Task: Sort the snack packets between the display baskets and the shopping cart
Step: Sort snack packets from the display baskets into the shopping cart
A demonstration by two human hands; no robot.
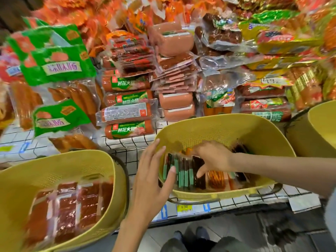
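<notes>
A yellow perforated basket (227, 128) stands on the shelf in the middle, holding upright snack packets (183, 174) with green and dark labels, plus an orange packet (216, 179). My left hand (154, 175) rests on the basket's near left rim, fingers spread, thumb touching the leftmost packets. My right hand (212, 157) reaches down into the basket from the right, its fingers curled over the packets' tops and thumb in front of a dark packet. A second yellow basket (60, 166) at lower left holds flat reddish packets (67, 210). No shopping cart is visible.
Behind the baskets the shelf is piled with sausage rolls (127, 82), green-labelled sausage bags (58, 66), pink ham blocks (176, 39) and stacked vacuum packs (174, 77). A third yellow basket (321, 124) shows at the right edge. Price tags (183, 209) line the shelf front; shoes below.
</notes>
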